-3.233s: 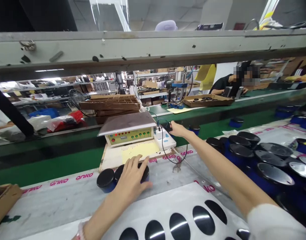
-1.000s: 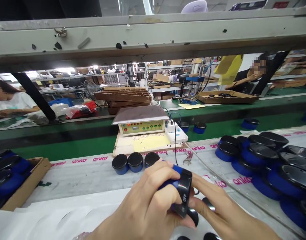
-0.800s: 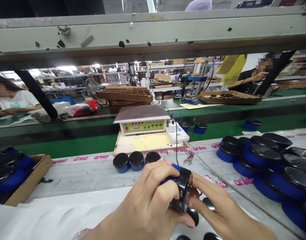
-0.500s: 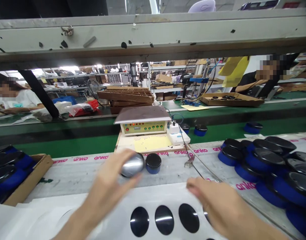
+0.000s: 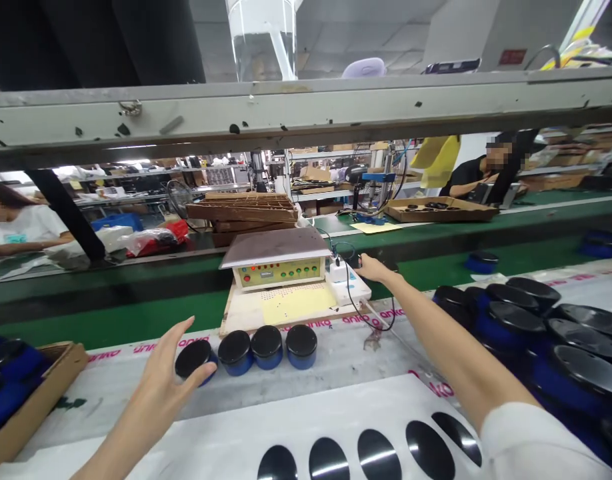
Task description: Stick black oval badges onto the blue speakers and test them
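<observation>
My left hand is at the left, thumb and fingers spread around a blue jar with a black lid; whether it touches the jar is unclear. Three similar jars stand in a row to its right, the rightmost slightly apart. My right hand reaches far forward beside the white power strip, fingers bent in at a dark object behind it that I cannot make out. A white sheet with black ovals lies at the front.
A control box with a yellow sheet before it stands mid-table. Blue jars are heaped at the right; a cardboard box holds more at the left. A shelf beam crosses above. People sit across the green belt.
My right hand has moved forward from the black ovals to beside the power strip. My left hand has shifted left and opened. More jars now stand in the row; the view has tilted up.
</observation>
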Available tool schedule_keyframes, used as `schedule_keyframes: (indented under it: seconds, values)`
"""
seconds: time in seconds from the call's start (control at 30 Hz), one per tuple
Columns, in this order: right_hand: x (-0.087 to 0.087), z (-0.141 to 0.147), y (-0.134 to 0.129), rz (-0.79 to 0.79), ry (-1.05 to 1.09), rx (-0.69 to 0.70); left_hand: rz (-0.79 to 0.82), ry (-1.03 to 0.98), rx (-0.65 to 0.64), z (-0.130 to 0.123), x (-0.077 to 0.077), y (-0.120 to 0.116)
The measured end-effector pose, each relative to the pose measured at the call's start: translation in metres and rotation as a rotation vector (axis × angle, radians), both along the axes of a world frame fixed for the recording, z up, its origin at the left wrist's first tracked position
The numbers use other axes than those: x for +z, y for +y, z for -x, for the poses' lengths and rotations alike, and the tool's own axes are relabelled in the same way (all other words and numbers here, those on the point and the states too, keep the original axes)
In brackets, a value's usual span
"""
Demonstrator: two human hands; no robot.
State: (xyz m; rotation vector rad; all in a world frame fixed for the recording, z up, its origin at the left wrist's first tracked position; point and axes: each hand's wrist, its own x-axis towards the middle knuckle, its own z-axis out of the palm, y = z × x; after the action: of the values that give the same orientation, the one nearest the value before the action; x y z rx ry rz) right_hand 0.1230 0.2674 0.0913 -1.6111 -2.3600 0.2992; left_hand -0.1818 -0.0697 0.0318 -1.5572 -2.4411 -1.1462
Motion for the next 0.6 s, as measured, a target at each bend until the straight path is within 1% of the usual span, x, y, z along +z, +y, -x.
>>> schedule_keyframes:
  seconds: [0.07, 0.1, 0.13, 0.2, 0.27, 0.3, 0.33, 0.37, 0.4, 0.43, 0.47, 0.5, 0.57, 0.6]
  values:
    - [0.01, -0.008, -0.006, -0.007, -0.005, 0.01, -0.038, -0.071, -0.008, -0.021, 0.021, -0.006]
    - [0.018, -0.015, -0.011, -0.019, -0.001, 0.019, -0.062, -0.155, -0.039, -0.033, 0.03, -0.007]
    - [0.026, -0.023, -0.02, -0.034, 0.011, 0.038, -0.085, -0.266, -0.098, -0.046, 0.038, -0.006]
    - [0.043, -0.037, -0.047, -0.056, 0.048, 0.113, -0.117, -0.547, -0.284, -0.075, 0.049, 0.003]
    - [0.056, -0.046, -0.085, -0.029, 0.111, 0.25, -0.121, -0.879, -0.497, -0.107, 0.058, 0.021]
    - [0.06, -0.048, -0.107, 0.008, 0.166, 0.347, -0.118, -1.067, -0.596, -0.123, 0.061, 0.031]
    - [0.062, -0.049, -0.128, 0.105, 0.31, 0.516, -0.093, -1.257, -0.69, -0.139, 0.064, 0.04]
    - [0.064, -0.048, -0.149, 0.215, 0.402, 0.669, -0.019, -1.437, -0.788, -0.153, 0.067, 0.049]
    - [0.064, -0.048, -0.167, 0.247, 0.46, 0.75, 0.073, -1.587, -0.876, -0.165, 0.069, 0.055]
    - [0.064, -0.048, -0.182, 0.229, 0.473, 0.783, 0.166, -1.707, -0.938, -0.175, 0.071, 0.059]
    - [0.063, -0.049, -0.195, 0.161, 0.449, 0.76, 0.241, -1.792, -0.97, -0.182, 0.072, 0.061]
    - [0.062, -0.05, -0.205, 0.061, 0.416, 0.703, 0.28, -1.844, -0.965, -0.187, 0.072, 0.06]
    - [0.058, -0.056, -0.218, -0.131, 0.369, 0.584, 0.264, -1.882, -0.887, -0.188, 0.072, 0.056]
    - [0.056, -0.059, -0.223, -0.202, 0.367, 0.566, 0.229, -1.881, -0.848, -0.186, 0.072, 0.053]
